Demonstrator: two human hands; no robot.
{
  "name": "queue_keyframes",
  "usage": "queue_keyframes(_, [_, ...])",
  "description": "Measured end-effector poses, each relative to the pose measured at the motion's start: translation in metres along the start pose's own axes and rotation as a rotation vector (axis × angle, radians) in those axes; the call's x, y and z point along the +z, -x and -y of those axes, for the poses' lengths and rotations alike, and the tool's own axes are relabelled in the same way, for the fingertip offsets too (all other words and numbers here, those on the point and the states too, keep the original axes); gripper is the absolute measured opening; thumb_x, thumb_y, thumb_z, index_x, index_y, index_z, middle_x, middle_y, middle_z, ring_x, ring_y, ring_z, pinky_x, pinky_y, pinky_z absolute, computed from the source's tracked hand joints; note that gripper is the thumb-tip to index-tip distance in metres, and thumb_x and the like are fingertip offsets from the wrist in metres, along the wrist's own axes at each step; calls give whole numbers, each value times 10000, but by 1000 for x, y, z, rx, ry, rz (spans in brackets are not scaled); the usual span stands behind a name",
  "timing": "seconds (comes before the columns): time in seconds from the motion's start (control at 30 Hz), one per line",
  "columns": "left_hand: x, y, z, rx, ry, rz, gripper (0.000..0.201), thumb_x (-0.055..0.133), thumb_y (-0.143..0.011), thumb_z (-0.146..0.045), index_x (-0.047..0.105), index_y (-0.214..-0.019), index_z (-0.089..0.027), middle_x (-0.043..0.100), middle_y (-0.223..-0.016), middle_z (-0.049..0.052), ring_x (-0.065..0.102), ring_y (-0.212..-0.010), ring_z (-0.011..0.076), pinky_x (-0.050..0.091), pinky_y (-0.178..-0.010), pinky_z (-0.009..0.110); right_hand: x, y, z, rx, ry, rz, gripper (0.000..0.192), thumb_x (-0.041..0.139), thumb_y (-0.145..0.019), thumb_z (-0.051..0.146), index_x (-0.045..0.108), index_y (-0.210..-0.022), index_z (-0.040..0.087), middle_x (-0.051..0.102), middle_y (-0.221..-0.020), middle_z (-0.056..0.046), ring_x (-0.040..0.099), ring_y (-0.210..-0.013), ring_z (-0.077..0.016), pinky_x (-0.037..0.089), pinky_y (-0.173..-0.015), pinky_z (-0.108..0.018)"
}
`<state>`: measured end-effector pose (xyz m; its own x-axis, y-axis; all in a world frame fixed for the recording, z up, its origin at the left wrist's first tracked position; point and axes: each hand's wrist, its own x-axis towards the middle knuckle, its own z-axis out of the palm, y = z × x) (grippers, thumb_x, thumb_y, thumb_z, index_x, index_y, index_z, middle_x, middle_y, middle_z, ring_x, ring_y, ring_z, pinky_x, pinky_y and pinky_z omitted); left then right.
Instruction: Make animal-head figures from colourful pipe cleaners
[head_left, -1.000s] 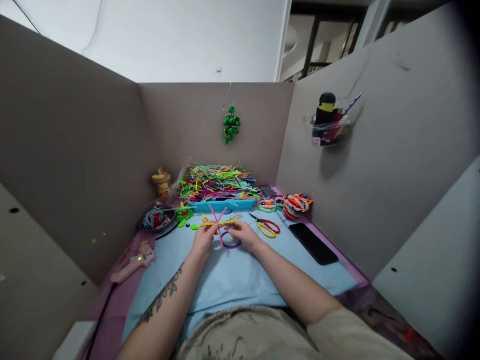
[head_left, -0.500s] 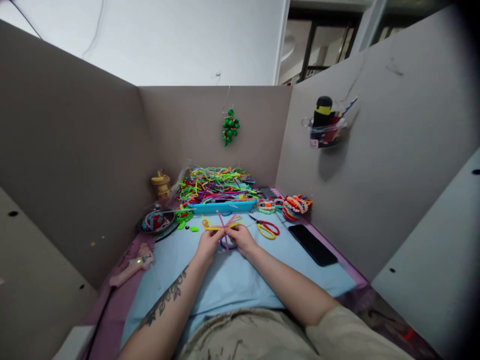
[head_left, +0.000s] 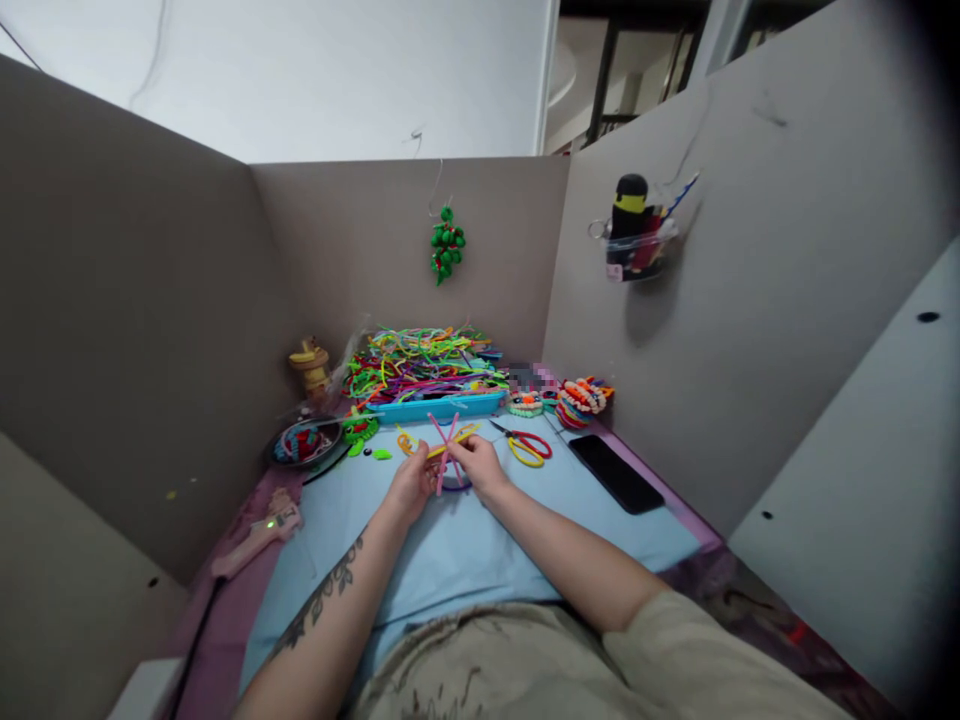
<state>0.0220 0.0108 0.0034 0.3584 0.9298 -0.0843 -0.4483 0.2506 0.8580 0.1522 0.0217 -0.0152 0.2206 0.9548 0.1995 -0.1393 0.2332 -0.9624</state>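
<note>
Pipe cleaners (head_left: 448,447), one pink crossing one yellow, are being pinched at their crossing above the blue mat (head_left: 480,540) by our left hand (head_left: 412,487) and right hand (head_left: 480,466), fingers clamped; we are judging the twisting barely begun, ends loose. One pair of scissors (head_left: 527,445) is lying nearby.

Soft, even indoor light fills the cubicle, brightest on the white wall (head_left: 337,70) above the partitions. The doorway (head_left: 622,60) at far right is dark. The cup holder (head_left: 636,245) on the right partition throws a soft shadow down and to the right, so light comes from the upper left. There is no glare. The wide lens bends the partition edges, and the right corners fade into black vignette. A small patch beside the blue tray (head_left: 439,405) is pixelated. Fine detail at the far table is soft.
</note>
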Motion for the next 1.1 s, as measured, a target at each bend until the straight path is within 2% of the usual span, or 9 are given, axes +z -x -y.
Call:
queue_keyframes(0.1, [-1, 0, -1, -24, 28, -22, 523, 592, -682, -559, 662, -938, -108, 655, -807, 83, 552, -600, 104, 397, -489, 187, 0, -2, -2, -2, 18, -9, 253, 639, -626, 378, 577, -623, 133, 520, -527, 30, 433, -500, -94, 347, -502, -219])
queue_keyframes(0.2, [0, 0, 1, 1, -30, -7, 419, 698, -642, -416, 658, -945, -129, 652, -774, 55, 542, -577, 88, 389, -483, 177, 0, -3, -4, -25, 7, 16, 232, 625, -643, 360, 597, -658, 130, 554, -573, 16, 462, -531, -102, 373, -532, -224])
queue_keyframes(0.27, [2, -1, 4, 46, -72, -12, 390, 744, -603, -331, 660, -927, -131, 641, -719, 34, 523, -540, 75, 370, -462, 170, 1, -3, -5, -45, -20, 47, 210, 622, -651, 339, 602, -686, 132, 576, -617, 8, 489, -567, -109, 393, -569, -230])
queue_keyframes(0.4, [4, -3, 8, 161, -128, -100, 318, 763, -565, -314, 671, -800, -121, 623, -626, 11, 503, -498, 67, 346, -440, 168, 3, -1, -3, -70, -53, 93, 172, 630, -645, 288, 592, -717, 136, 586, -666, 3, 511, -621, -114, 406, -611, -231])
queue_keyframes(0.53, [4, -4, 7, 218, -152, -133, 284, 768, -548, -301, 682, -747, -119, 648, -647, 21, 546, -562, 92, 397, -523, 188, 4, 1, -2, -25, -92, 143, 169, 632, -643, 293, 574, -696, 143, 538, -592, 29, 452, -531, -87, 364, -521, -208])
queue_keyframes(0.67, [3, -4, 5, 199, -191, -142, 294, 766, -542, -312, 692, -752, -119, 650, -635, 28, 545, -563, 105, 397, -528, 205, 1, 0, -2, 49, -113, 206, 211, 644, -633, 322, 586, -718, 138, 459, -508, 55, 347, -436, -63, 261, -417, -195])
queue_keyframes(0.8, [3, -5, 5, 203, -201, -163, 299, 766, -535, -311, 687, -743, -112, 647, -649, 44, 549, -588, 120, 393, -523, 210, -1, 1, 1, 18, -98, 249, 205, 636, -641, 314, 597, -742, 140, 450, -506, 52, 335, -437, -62, 242, -411, -192])
queue_keyframes(0.97, [-4, -8, 3, 226, -170, -217, 307, 753, -554, -342, 659, -732, -110, 577, -586, 5, 457, -477, 63, 311, -424, 180, -4, 4, 10, -33, -52, 315, 285, 547, -705, 297, 604, -948, 159, 568, -677, 5, 390, -469, -69, 278, -431, -199])
queue_keyframes(1.1, [-13, -12, -1, 252, -148, -313, 344, 755, -537, -383, 624, -711, -118, 515, -554, -29, 380, -422, 36, 217, -369, 171, -12, 2, 12, -48, -90, 270, 450, 493, -728, 276, 427, -1169, 207, 614, -757, 3, 424, -461, -75, 299, -435, -198])
